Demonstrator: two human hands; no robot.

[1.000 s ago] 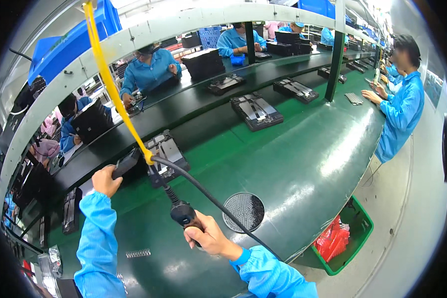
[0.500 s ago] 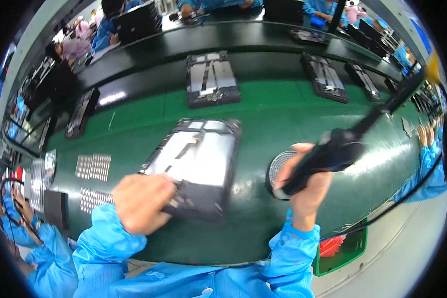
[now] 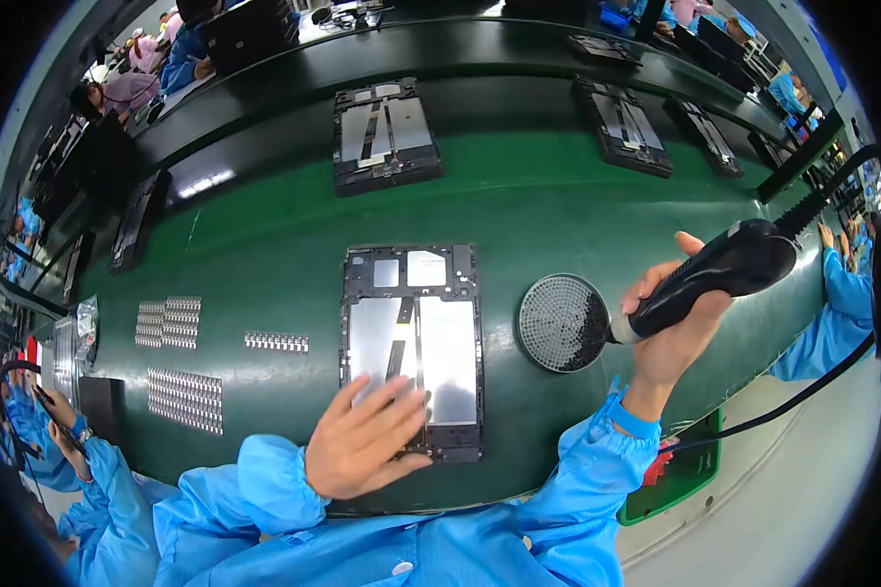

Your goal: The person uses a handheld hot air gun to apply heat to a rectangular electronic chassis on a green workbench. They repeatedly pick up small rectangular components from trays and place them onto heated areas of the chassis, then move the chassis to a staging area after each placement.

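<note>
My right hand [image 3: 683,338] is wrapped round a black electric screwdriver [image 3: 724,269], its pale nose pointing down-left. The nose is at the right rim of a round grey dish [image 3: 543,323] full of small holes, with dark screws [image 3: 589,328] gathered along its right side. Before me lies an open tablet-like device [image 3: 367,328], black-framed with large silver panels and a dark strip down the middle. Across its lower left part rests my left hand [image 3: 367,440], fingers spread and holding nothing.
Left of the device are a short strip of small metal parts [image 3: 276,342] and larger sheets of them [image 3: 184,399]. Similar devices [image 3: 387,137] stand along the far side of the green bench. A green bin [image 3: 671,494] sits below the right edge. Co-workers' hands [image 3: 69,435] show at both sides.
The device has turned from a slant to lie straight. My left hand has shifted right onto its face. My right hand has moved right, bringing the screwdriver's nose to the dish's rim.
</note>
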